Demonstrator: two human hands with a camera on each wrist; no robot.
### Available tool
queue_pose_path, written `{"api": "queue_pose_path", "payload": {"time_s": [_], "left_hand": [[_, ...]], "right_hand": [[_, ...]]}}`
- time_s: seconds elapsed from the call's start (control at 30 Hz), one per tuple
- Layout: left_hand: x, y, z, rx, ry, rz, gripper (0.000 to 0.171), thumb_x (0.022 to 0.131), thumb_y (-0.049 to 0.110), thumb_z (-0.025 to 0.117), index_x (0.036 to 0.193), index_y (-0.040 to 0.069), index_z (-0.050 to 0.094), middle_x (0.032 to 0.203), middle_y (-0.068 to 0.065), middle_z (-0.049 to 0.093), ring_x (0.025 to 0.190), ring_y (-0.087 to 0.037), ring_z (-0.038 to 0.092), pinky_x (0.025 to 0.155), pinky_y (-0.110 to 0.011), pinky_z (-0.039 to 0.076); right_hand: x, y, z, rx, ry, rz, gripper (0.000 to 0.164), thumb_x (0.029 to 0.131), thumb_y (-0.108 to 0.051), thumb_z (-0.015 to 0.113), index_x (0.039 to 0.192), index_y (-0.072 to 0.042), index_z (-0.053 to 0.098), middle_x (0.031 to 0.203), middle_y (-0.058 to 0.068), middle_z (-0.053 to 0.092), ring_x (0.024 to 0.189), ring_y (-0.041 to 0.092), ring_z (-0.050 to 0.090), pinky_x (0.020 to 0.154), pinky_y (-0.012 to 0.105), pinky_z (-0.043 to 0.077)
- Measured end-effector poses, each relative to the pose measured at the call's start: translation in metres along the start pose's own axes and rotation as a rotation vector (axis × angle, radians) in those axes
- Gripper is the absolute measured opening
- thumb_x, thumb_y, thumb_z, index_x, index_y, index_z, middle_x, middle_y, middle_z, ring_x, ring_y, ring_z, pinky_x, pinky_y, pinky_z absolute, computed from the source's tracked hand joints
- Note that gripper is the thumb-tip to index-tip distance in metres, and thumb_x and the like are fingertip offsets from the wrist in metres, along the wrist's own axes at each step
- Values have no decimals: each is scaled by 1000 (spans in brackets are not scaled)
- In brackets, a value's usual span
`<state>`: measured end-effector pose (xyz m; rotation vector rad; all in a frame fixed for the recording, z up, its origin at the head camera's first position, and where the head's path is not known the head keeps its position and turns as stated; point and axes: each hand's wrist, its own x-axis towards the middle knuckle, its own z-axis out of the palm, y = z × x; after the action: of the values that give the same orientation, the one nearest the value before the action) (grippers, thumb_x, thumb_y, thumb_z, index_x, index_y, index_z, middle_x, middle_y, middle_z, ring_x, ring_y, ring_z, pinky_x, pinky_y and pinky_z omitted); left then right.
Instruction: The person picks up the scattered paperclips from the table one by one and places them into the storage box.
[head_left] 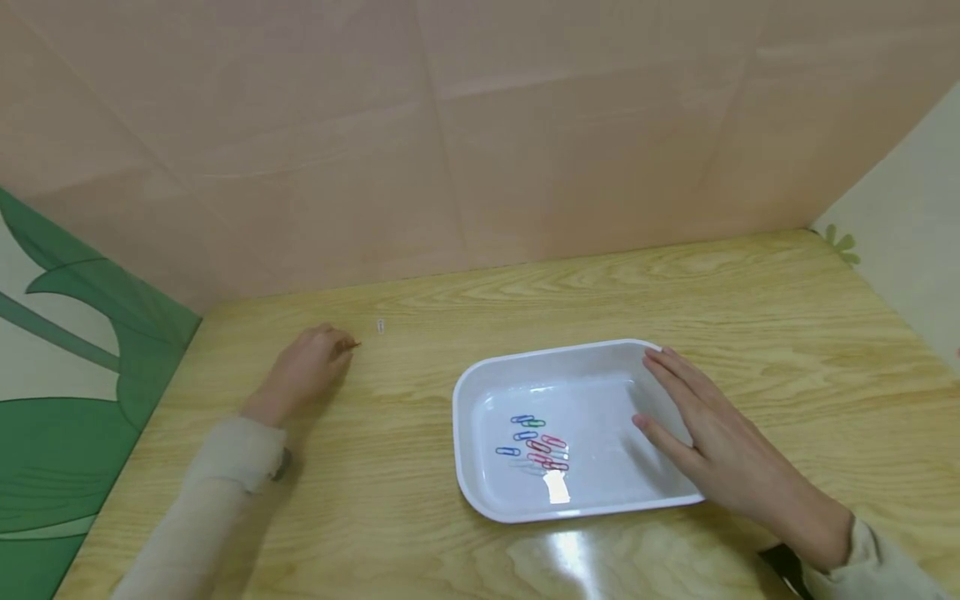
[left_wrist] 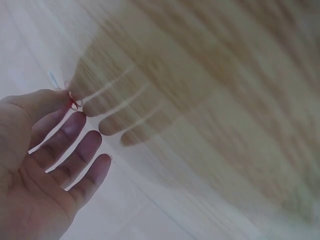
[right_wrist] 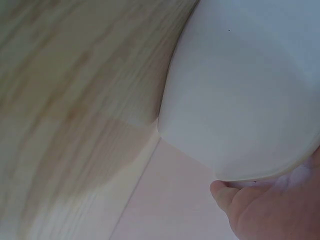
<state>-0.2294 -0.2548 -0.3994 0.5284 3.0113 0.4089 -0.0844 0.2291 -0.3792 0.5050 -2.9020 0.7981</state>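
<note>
In the head view my left hand (head_left: 303, 371) is low over the left part of the table, and its thumb and index finger pinch a small red paper clip (left_wrist: 74, 102). The other fingers of that hand (left_wrist: 60, 155) are loosely bent. Just beyond the fingertips lies a pale, clip-like piece (head_left: 380, 326). My right hand (head_left: 720, 442) rests across the right rim of a white tray (head_left: 480, 492) with fingers straight. Several paper clips, red (head_left: 538, 447), blue (head_left: 508, 452) and green (head_left: 534, 423), lie in the tray's left half.
The wood-grain table (head_left: 390, 500) meets a plain pinkish backdrop (head_left: 450, 167) along its far edge. A panel with green leaf shapes (head_left: 67, 450) borders the left side, and a pale panel (head_left: 915, 225) the right.
</note>
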Motion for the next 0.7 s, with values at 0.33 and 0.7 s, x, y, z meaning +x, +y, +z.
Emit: {"api": "queue_pose_path", "payload": {"time_s": [0.33,0.7], "left_hand": [[2,2,0,6,-10,-14,15,96,9,59,103,3,71,102,-17,69,95,-34,66,86,-51,55],[1,4,-1,19,-23,7,13,91,8,62,100,3,70,98,-16,71,93,-32,67,85,-51,56]], "right_hand": [[-1,-2,0,-12,7,-11,70,100,-33,58,155,-3,27,161,20,26,150,38,22,124,54,17],[0,-2,2,-14,13,-14,69,100,-33,57,155,-4,27,162,19,26,150,37,23,126,49,15]]}}
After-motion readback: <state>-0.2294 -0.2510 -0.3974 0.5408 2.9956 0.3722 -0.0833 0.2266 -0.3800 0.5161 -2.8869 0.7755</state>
